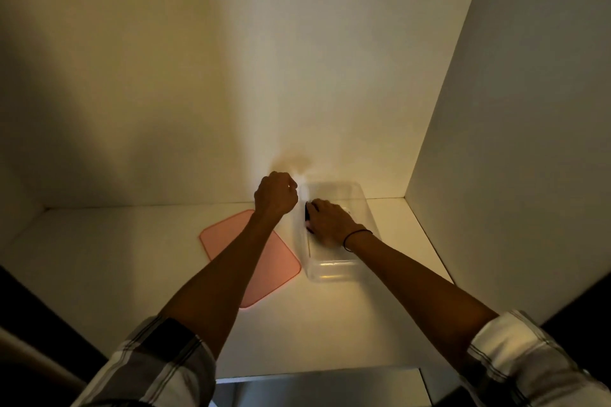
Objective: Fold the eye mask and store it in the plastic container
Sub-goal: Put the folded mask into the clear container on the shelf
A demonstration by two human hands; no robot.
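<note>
A clear plastic container [332,271] stands on the white shelf near the back wall. My right hand [325,221] reaches down inside it, closed over the dark eye mask [306,211]; only a small black edge of the mask shows past my fingers. My left hand [276,196] is curled into a loose fist at the container's far left rim; whether it grips the rim I cannot tell. A thin dark band circles my right wrist.
The container's pink lid [228,238] lies flat on the white shelf [115,248] to the left, partly under my left forearm. White walls close the shelf at the back and right. The shelf's front edge [314,373] is near my elbows.
</note>
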